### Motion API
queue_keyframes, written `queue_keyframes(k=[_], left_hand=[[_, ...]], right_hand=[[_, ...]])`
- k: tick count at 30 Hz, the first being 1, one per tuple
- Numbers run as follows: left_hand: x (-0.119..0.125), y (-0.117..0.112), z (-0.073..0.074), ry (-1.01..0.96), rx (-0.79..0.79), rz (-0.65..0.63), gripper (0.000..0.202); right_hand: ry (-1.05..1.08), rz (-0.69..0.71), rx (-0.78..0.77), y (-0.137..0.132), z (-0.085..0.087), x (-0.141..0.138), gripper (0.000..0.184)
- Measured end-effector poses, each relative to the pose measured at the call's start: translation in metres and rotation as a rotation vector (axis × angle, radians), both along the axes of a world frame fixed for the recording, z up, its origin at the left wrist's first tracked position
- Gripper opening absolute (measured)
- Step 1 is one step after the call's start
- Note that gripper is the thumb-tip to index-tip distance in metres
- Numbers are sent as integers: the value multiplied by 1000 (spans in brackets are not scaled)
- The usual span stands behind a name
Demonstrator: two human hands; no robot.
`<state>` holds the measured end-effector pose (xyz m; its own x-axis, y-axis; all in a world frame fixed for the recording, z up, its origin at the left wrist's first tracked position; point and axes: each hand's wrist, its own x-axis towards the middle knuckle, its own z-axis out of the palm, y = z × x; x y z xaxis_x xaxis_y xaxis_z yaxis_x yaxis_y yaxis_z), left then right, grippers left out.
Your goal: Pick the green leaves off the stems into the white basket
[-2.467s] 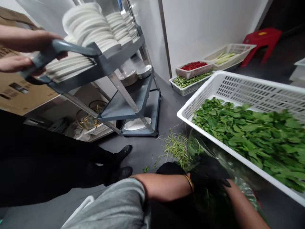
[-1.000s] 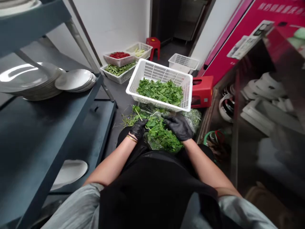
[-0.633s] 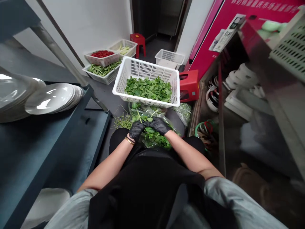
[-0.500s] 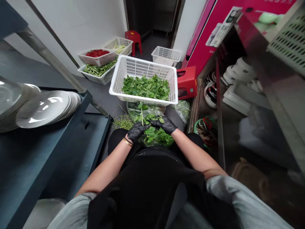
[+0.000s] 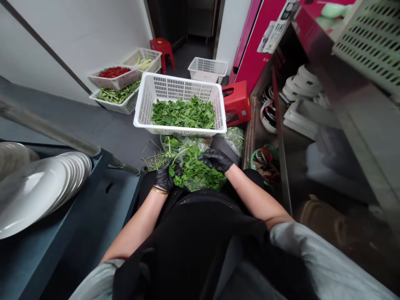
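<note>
My left hand [image 5: 165, 175], in a black glove, is closed around a leafy green sprig [image 5: 175, 155] whose stem and leaves stick up above the fingers. To the right, my black-gloved right hand [image 5: 217, 160] hovers at the edge of a heap of leafy greens [image 5: 203, 173] in a clear plastic bag on my lap. Its fingers are curled together; what they pinch, if anything, is hidden. Just beyond both hands stands a white slotted basket [image 5: 179, 130], with picked green leaves [image 5: 184, 113] covering its bottom.
Bare stems [image 5: 154, 160] lie on the floor at left. A red stool [image 5: 239, 104] sits against the basket's right side. Stacked plates [image 5: 37, 187] rest on a metal shelf at left. Crates of red peppers [image 5: 114, 72] and green beans [image 5: 117, 96] stand by the wall.
My hands have moved apart; the left has drawn left with the sprig, which now leans over. My right hand has come away from it. The view has shifted slightly.
</note>
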<state>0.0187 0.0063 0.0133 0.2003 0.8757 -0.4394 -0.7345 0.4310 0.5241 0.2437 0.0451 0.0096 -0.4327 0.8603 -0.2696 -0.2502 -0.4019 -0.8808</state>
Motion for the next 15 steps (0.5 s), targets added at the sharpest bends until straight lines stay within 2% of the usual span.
queue_keyframes(k=[2,4,7,11,15], left_hand=[[3,-3,1,12,25,34,16],[3,-4,2,33,37,-3,17],[0,-4,4,47,55,-110,19],[0,-3,3,67,137,-177,17],[5,-7,1,103,150,-193,13]], right_hand=[[42,-11,-4,0,2,-4,30],[22,3,15,1,2,-6,32],[-161,22,73,4,-3,-5,42],[-413,85,252,5,-17,-9,62],[-358,110,307,9,-32,-29,48]])
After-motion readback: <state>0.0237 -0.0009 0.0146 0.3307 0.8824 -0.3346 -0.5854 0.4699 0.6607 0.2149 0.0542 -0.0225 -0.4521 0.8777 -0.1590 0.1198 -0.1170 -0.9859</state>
